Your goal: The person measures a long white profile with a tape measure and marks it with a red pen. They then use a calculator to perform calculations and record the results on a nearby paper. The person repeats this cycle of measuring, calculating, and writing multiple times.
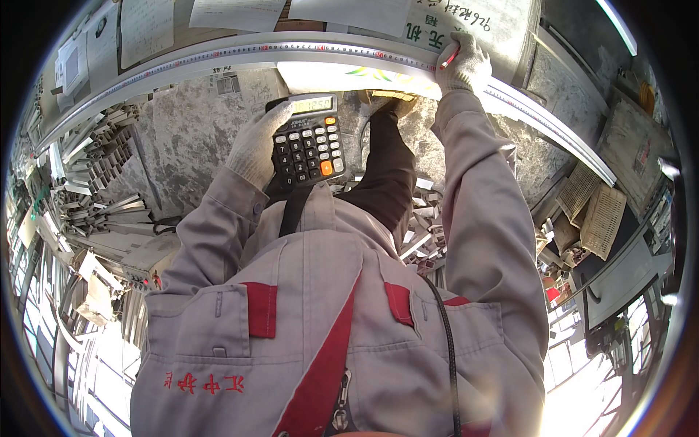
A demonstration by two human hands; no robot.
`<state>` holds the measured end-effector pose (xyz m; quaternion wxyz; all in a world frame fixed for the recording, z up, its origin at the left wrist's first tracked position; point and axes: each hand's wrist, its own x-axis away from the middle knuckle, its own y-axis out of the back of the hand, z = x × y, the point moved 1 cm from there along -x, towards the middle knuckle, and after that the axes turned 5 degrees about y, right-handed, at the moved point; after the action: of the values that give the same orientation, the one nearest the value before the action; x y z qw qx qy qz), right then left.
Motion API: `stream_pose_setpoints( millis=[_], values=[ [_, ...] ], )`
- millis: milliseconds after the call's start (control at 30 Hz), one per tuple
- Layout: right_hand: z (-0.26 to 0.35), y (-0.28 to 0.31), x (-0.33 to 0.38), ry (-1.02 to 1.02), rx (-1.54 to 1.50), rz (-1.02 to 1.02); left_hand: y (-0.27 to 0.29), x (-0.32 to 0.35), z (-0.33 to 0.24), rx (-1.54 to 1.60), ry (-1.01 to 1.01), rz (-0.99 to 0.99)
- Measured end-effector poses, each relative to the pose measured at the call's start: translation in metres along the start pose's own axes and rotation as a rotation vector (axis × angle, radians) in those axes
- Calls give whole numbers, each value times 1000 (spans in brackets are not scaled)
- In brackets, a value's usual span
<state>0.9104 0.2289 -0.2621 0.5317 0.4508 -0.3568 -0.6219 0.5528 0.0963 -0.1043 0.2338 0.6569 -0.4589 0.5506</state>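
So, looking down past my grey jacket point(328, 320), I had the left hand point(256, 149), gloved, wrapped around the left edge of a calculator point(309, 146), fingers curled behind it and the thumb over the top corner near the display. The calculator sat in front of my chest, above the concrete floor point(186, 135). Its long axis ran roughly up and down in the view, display end pointing away from me toward the bench, keypad end toward my body, and the face tilted up at the camera. One orange key showed low on the right of the pad.

My right hand point(464, 64), also gloved, was stretched out and up to the long metal rail point(218, 54), which had a ruler strip along it. It was closed around a red pencil point(449, 58), the tip angled down and left, touching or just about touching the rail; I couldn't tell which. The rail ran as a long curve across the top of the view, left to right, then dropped away toward the right.

Paper sheets point(233, 13) lay on the bench beyond the rail. Off to the left there was a stack of pale metal profiles point(95, 156), long axes mostly pointing toward the middle of the view. More short offcuts point(422, 226) were piled on the floor by my dark trouser leg point(386, 175). On the right, two woven baskets point(593, 207) leaned beside each other; I couldn't make out what was in them.
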Motion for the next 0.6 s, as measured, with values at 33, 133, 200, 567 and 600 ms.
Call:
stream_pose_setpoints(
  millis=[33, 133, 200, 567, 600],
  values=[
    [1, 0, 0, -8, 2, 1, 1, 0, 1, -12, -15, 2],
    [3, 2, 0, -16, 10, 8, 4, -2, 4, 0, -33, 22],
    [4, 3, 0, -12, 12, 9, 5, -5, 6, 78, 4, 23],
    [5, 5, 0, 4, 30, -2, 6, -3, 8, 43, 83, 26],
    [4, 5, 0, 9, 29, -3, 5, -2, 8, 48, 76, 60]
  ],
)
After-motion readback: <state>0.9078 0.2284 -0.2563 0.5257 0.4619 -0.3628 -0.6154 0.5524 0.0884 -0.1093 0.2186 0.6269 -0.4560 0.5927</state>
